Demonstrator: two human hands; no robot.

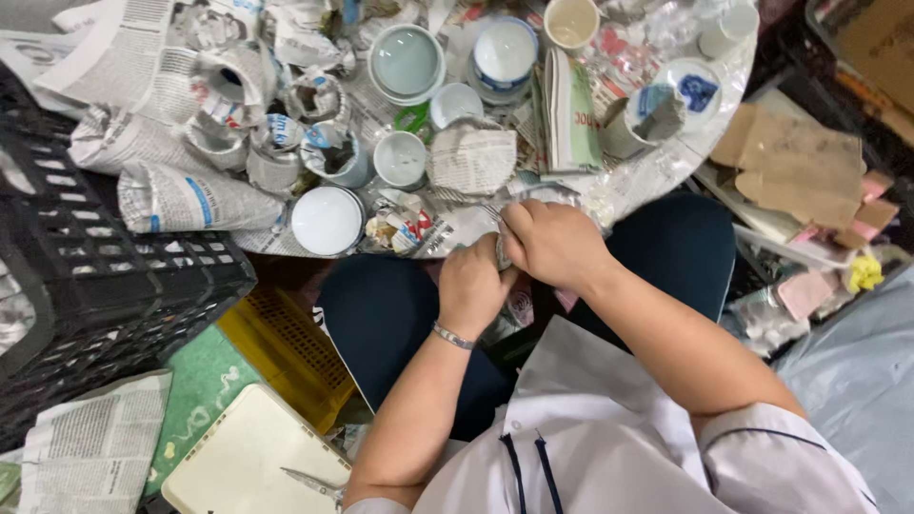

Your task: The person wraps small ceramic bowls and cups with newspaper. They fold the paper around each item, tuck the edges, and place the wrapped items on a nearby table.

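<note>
Both hands, left point(473, 286) and right point(552, 243), grip newspaper-wrapped bundle point(502, 249) at table point(666, 162) edge.

Single head view, steeply downward, close over table point(666, 162).

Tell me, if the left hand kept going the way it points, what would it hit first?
The left hand points up toward the table. It would likely first meet the newspaper-wrapped piece both hands are gripping, then the small white cup beyond, though depth is hard to judge.
</note>
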